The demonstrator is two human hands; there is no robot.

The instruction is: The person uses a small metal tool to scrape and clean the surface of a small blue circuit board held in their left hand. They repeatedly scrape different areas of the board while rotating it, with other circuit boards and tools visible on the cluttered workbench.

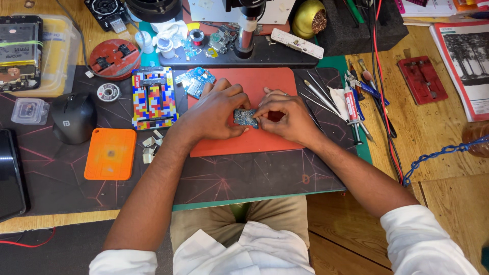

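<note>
My left hand [216, 112] and my right hand [284, 116] meet over an orange-red work mat [254, 81] in the middle of the desk. Between their fingertips they hold a small blue-grey circuit board [245, 117], gripped from both sides just above the mat. My fingers hide part of the board. More small blue circuit boards [195, 80] lie at the mat's top left corner, just beyond my left hand.
A multicoloured board holder [154, 98], an orange square pad [110, 154], small metal shields [151, 147], a black mouse [74, 117] and a solder reel [108, 92] sit left. Tweezers [318, 94], a syringe tube [351, 106] and pens lie right. A microscope stand [245, 35] rises behind.
</note>
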